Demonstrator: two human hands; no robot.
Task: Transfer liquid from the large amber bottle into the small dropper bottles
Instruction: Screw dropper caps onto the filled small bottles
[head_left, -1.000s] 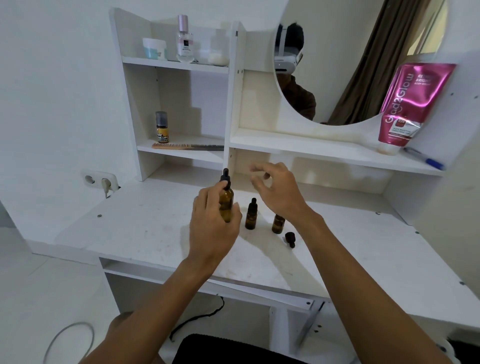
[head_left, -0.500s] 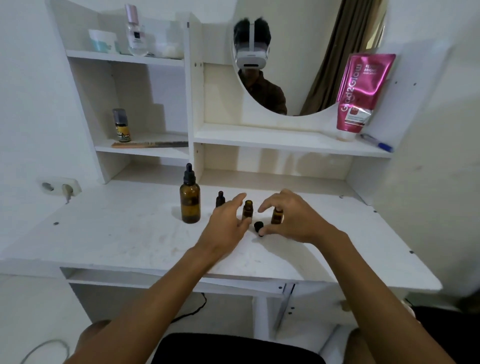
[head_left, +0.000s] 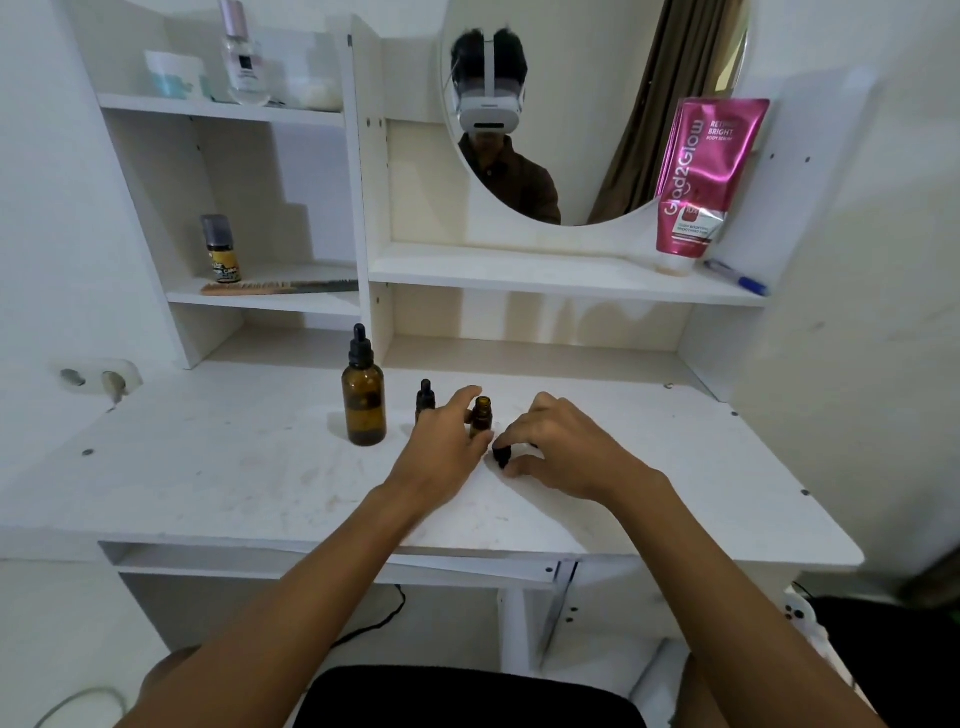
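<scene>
- The large amber bottle (head_left: 363, 410) is standing upright on the white worktop (head_left: 208, 467) with its dropper top on. It's off to the left of both hands and nothing's touching it.
- Just right of it is a capped small bottle (head_left: 425, 397), also upright. Its lower part is hidden behind the left hand (head_left: 441, 452).
- The left hand is gripping the open small bottle (head_left: 481, 418), index finger up along its left side and thumb down near the base. That bottle has no cap and is standing on the worktop.
- The right hand (head_left: 563, 449) is curled over and pinching a loose dropper cap (head_left: 502, 456) between thumb and fingertips. It's right beside the open small bottle, low at the worktop.
- Honestly can't tell if there's any liquid in the small ones.
- Background stuff: a pink tube (head_left: 701, 176) and a blue pen (head_left: 735, 278) sit on the shelf under the round mirror (head_left: 597, 104). A comb (head_left: 280, 287) and a little yellow-label bottle (head_left: 221, 249) are on the left shelf.
</scene>
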